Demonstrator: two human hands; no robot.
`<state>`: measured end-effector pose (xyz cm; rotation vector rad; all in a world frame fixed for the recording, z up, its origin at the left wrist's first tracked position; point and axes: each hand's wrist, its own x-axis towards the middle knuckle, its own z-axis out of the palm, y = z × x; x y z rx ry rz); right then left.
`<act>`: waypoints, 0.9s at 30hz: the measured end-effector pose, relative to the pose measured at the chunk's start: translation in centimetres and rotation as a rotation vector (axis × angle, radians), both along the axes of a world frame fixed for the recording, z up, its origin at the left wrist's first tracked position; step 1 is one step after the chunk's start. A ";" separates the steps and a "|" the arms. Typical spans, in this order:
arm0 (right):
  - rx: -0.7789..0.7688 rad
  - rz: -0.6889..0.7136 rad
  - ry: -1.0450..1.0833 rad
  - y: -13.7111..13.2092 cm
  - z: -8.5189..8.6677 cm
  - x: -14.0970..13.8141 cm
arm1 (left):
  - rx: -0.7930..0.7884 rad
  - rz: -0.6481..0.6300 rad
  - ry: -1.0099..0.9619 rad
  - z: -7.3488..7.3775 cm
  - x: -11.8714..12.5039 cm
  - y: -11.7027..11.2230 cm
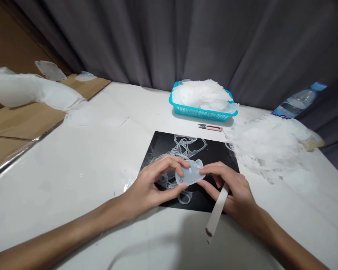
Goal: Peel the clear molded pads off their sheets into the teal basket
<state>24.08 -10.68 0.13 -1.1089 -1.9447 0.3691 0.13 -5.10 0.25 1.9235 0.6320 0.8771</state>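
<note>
Between both hands is a flat, translucent, rounded silicone-like piece with small slots and a looped bump on its upper edge. My left hand pinches its left side with thumb and fingers. The fingers of my right hand grip its right side. A white stick-like handle with a dark reddish end is also tucked in my right hand; its other end is hidden by the fingers. Below the hands lies a black mat, strewn with thin translucent trimmed strips.
Behind the mat stands a blue basket heaped with translucent pieces. Small pink-handled snips lie before it. A pile of translucent scraps and a leaning water bottle are at right. At left, a white bag rests on cardboard.
</note>
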 end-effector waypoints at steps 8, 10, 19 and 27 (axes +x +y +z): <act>0.044 -0.012 0.013 -0.2 -0.3 -1.0 | 0.056 -0.008 0.013 0.3 0.4 -0.1; 0.038 -0.027 -0.015 0.0 -0.2 -0.6 | 0.037 -0.007 -0.001 0.2 0.3 -0.1; 0.188 -0.086 -0.144 0.0 0.2 -0.3 | 0.100 0.024 0.061 0.4 0.2 -0.2; 0.241 -0.113 -0.208 -0.6 -0.2 -0.5 | 0.191 -0.050 0.071 -0.2 -0.4 -0.4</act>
